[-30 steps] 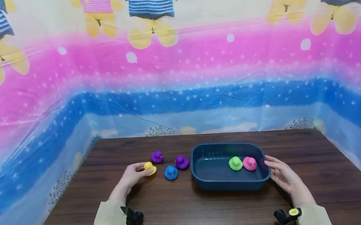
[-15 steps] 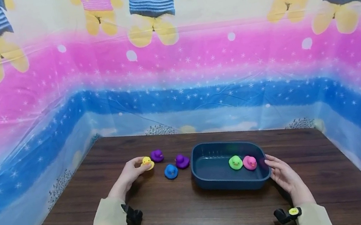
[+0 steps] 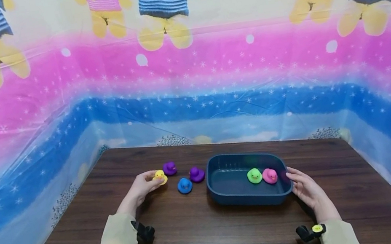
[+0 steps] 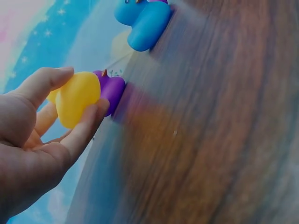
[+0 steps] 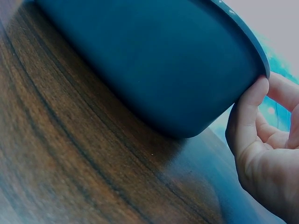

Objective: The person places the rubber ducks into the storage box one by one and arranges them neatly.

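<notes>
My left hand [image 3: 144, 187] pinches a yellow rubber duck [image 3: 160, 177] between thumb and fingers, over the left part of the table. In the left wrist view the yellow duck [image 4: 78, 99] overlaps a purple duck [image 4: 112, 94] behind it. Just beyond the hand sits that purple duck [image 3: 169, 168]; to the right are a second purple duck [image 3: 196, 174] and a blue duck [image 3: 184, 186]. My right hand [image 3: 309, 189] grips the right end of a dark blue plastic basin [image 3: 246, 201], thumb and fingers at its rim [image 5: 264, 65]. Inside lie a green duck [image 3: 254, 175] and a pink duck [image 3: 269, 176].
The dark wood table [image 3: 214, 238] carries everything. A printed cloth [image 3: 187, 72] with bears and snowflakes hangs around its back and sides. Each wrist wears a small black camera, as on the left wrist [image 3: 145, 234].
The left hand has shifted slightly up and away with the yellow duck, nearer the far purple duck. Basin and right hand hold their place.
</notes>
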The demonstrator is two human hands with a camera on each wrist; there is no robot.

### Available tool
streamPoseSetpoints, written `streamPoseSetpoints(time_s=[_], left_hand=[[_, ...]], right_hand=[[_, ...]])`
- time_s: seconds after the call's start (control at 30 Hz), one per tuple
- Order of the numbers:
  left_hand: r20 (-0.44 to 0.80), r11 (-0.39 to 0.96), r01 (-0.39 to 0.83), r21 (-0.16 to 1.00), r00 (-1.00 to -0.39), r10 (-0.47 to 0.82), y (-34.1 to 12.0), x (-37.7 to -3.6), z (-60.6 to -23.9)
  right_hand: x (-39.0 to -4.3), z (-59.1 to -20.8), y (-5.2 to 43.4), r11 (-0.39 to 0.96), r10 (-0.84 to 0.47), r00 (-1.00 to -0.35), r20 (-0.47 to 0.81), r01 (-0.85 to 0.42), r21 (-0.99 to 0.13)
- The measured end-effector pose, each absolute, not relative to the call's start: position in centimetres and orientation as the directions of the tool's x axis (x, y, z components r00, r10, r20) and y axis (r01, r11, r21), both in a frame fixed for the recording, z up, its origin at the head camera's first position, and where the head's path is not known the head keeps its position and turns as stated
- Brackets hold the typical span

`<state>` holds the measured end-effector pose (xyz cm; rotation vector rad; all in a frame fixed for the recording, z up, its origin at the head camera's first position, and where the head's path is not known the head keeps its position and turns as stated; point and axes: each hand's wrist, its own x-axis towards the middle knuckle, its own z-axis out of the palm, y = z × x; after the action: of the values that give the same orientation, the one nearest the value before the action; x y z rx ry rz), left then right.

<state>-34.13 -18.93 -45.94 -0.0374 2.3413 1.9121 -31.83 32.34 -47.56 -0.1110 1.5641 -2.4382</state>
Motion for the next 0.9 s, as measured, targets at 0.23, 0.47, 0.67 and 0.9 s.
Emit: streamPoseSetpoints(time_s=[0.23, 0.47, 0.67, 0.9], left_hand=[[-0.109, 0.230, -0.093, 0.969, -0.992, 0.061, -18.6, -34.0, -45.7], [-0.107, 0.178, -0.092, 0.980, -0.991, 0.079, -18.0, -34.3, -45.0], [-0.090, 0.121, -0.077, 0.990, -0.991, 0.100, -16.6, -34.9, -43.7], [-0.063, 0.106, -0.050, 0.993, -0.991, 0.121, -14.7, -35.7, -41.9]], right_hand=[[-32.0, -47.7, 32.4, -0.388, -0.232, -0.971, -0.065, 0.153, -0.909], [-32.0, -47.7, 32.3, -0.387, -0.209, -0.974, -0.084, 0.162, -0.908], [-32.1, -47.7, 32.4, -0.384, -0.206, -0.974, -0.091, 0.166, -0.908], [-32.3, -47.8, 32.5, -0.372, -0.192, -0.976, -0.105, 0.171, -0.913]])
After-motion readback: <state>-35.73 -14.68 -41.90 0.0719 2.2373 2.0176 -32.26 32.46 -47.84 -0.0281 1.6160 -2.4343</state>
